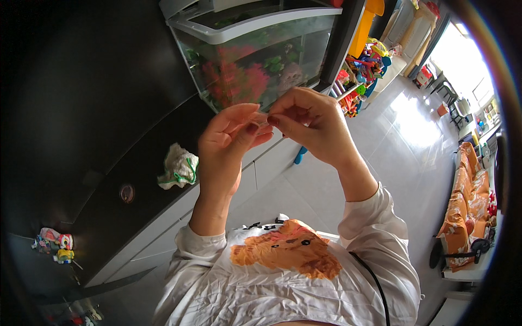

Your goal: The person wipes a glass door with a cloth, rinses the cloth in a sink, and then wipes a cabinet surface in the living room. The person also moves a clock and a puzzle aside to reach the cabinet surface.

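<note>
A small transparent object (261, 119), perhaps a piece of plastic, is held between both hands in front of the fish tank (261, 61). My left hand (228, 136) has it between thumb and fingers. The fingertips of my right hand (316, 124) pinch its other end. Most of the object is hidden by the fingers, so its exact kind is unclear. Just left of my left wrist, a crumpled white cloth (179, 167) with a green cord lies on the dark cabinet top (142, 163). Red and green plants show through the tank's glass.
A small round object (127, 193) and several small toys (61, 244) are on the cabinet top. White drawers (163, 240) form its front. Colourful toys (363, 77) fill a rack beyond the tank. An orange-covered sofa (467, 208) stands at the right on the grey tiled floor (391, 142).
</note>
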